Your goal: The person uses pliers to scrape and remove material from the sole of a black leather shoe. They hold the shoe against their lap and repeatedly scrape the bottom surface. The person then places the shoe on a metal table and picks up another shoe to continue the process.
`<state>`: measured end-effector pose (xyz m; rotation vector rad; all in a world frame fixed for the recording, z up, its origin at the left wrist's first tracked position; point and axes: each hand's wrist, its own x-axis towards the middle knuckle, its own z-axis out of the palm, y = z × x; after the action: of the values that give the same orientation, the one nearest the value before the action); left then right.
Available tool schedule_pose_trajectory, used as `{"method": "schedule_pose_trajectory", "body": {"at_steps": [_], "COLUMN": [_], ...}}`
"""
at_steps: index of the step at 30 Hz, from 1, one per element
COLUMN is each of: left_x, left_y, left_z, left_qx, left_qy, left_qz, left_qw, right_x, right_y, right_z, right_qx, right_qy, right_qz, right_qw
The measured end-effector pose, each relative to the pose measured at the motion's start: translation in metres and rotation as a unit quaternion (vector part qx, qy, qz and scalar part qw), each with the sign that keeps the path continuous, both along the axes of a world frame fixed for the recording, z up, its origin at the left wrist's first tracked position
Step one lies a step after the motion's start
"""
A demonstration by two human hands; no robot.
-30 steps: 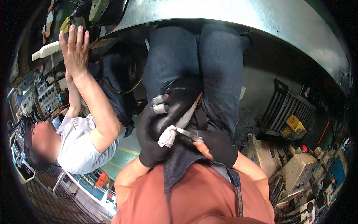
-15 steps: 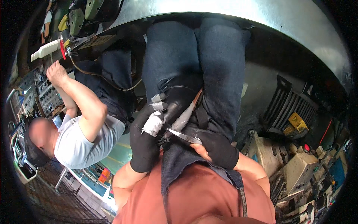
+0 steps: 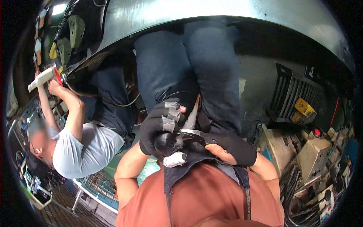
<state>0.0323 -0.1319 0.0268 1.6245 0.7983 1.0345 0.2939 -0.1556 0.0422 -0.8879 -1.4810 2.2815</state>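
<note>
I note left hand (image 3: 163, 130), black-gloved, curled tight around white wad (image 3: 174, 159) at chest | metal blade (image 3: 192, 133) spans both gloves: stiff, likely sharp, take it by the flat | right hand (image 3: 230, 146) closed, contents unclear.

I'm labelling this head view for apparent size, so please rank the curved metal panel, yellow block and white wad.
1. curved metal panel
2. yellow block
3. white wad under the left hand; much nearer the camera, so the last two are unsure.

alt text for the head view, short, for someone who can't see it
Two hands in black gloves, left hand and right hand, hold a thin metal blade close to the wearer's lap. To the left, another person in a grey shirt reaches up.
</note>
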Motion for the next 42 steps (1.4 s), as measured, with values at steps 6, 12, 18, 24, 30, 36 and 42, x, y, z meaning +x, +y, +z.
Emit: {"method": "schedule_pose_trajectory", "body": {"at_steps": [6, 12, 18, 24, 30, 36, 42], "left_x": [0.031, 0.022, 0.001, -0.031, -0.053, -0.059, -0.063], "left_y": [-0.001, -0.006, 0.001, 0.016, 0.028, 0.032, 0.033], "left_z": [0.002, -0.007, -0.007, -0.008, -0.011, -0.008, -0.004], "left_qx": [0.036, 0.049, 0.014, 0.005, -0.001, -0.013, -0.025], "left_qy": [0.048, 0.029, 0.028, 0.014, 0.004, 0.017, 0.026], "left_qz": [-0.009, 0.061, 0.077, 0.089, 0.079, 0.085, 0.095], "left_qw": [0.998, 0.997, 0.997, 0.996, 0.997, 0.996, 0.995], "right_x": [0.026, 0.014, -0.014, -0.039, -0.059, -0.062, -0.068], "right_y": [-0.029, -0.038, -0.024, 0.008, 0.031, 0.037, 0.047], "right_z": [0.004, 0.004, -0.003, -0.004, -0.006, -0.003, 0.008], "right_qx": [-0.126, -0.219, -0.184, -0.271, -0.347, -0.380, -0.386], "right_qy": [-0.014, -0.013, 0.013, 0.035, 0.092, 0.087, 0.082], "right_qz": [0.025, -0.027, -0.025, 0.039, 0.061, 0.057, 0.067], "right_qw": [0.992, 0.975, 0.983, 0.961, 0.931, 0.919, 0.916]}}
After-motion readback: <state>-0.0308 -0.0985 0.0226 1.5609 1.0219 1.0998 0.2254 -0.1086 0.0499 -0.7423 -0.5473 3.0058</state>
